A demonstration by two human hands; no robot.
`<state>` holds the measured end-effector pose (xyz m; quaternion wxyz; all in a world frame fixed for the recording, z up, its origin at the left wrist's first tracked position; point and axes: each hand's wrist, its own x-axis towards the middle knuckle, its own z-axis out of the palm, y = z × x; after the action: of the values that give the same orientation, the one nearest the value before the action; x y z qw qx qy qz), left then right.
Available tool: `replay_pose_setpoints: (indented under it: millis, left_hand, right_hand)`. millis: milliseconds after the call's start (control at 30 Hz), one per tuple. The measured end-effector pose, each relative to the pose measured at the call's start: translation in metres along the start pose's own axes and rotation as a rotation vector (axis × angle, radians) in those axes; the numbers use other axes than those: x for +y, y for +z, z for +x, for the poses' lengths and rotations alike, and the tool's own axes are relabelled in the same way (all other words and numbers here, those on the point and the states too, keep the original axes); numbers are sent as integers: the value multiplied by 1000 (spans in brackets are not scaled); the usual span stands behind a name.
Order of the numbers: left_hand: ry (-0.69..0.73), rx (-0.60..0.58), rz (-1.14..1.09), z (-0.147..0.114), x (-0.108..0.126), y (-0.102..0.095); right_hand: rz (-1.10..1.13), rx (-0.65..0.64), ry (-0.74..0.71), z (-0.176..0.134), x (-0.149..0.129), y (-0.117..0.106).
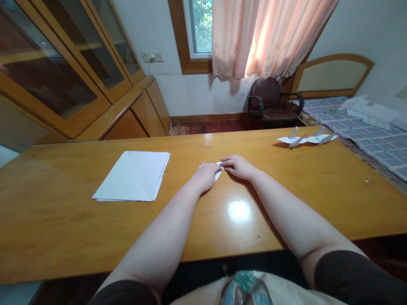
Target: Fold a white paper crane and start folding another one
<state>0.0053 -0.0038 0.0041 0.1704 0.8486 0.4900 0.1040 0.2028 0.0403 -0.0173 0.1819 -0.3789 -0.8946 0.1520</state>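
Observation:
A small folded piece of white paper [218, 174] lies on the wooden table between my two hands, partly covered by them. My left hand [206, 176] is closed over its left side, fingers and thumb on the paper. From the right, my right hand [239, 166] has its fingertips pinched at the paper's upper right edge. The exact folds are hidden under my fingers.
A stack of white square paper sheets [133, 176] lies on the table [57, 212] to the left. Several folded white paper cranes [299, 140] sit at the far right. Beyond the table are a brown armchair [270, 99], a bed [375, 131] and a glass-fronted cabinet [104, 95].

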Motion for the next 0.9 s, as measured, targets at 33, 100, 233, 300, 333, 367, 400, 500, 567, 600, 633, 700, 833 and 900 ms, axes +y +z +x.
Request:
replay_pose_setpoints:
  millis: [33,100,233,300,333,367,400,500,567,600,633,700,833,900]
  left_hand:
    - [-27,21,27,0,0,0]
    - [-70,56,78,1,0,-1]
    - [-53,89,127,1,-1,1]
    - [-61,93,125,3,-2,3]
    - [-79,97,120,4,-2,4]
    - [-102,105,115,5,-1,5]
    - [-127,113,111,6,-1,6]
    - [-179,130,105,7,0,8]
    - [-194,139,101,8,0,9]
    - [-195,143,101,8,0,9]
    - [-196,146,100,8,0,9]
    - [-196,149,101,9,0,10]
    - [-201,160,102,10,-2,14]
    - [-206,164,103,11,-2,16]
  right_hand:
    - [-5,8,-5,0,-1,0]
    - [-2,29,-9,0,-4,0]
    - [63,7,-8,0,-9,1]
    - [91,-11,15,0,-9,0]
    - [103,-18,37,0,-8,0]
    - [114,-22,67,0,-7,-1]
    - [124,-24,103,0,-6,-2]
    - [147,-13,229,0,0,-5]
    - [165,-7,283,0,2,-6]
    - [176,-7,293,0,3,-7]
    - [190,-11,293,-1,3,-7]
    - [213,-25,280,-1,3,-6]
    - [212,-25,298,0,2,-4]
    - [210,-19,320,1,1,-4]
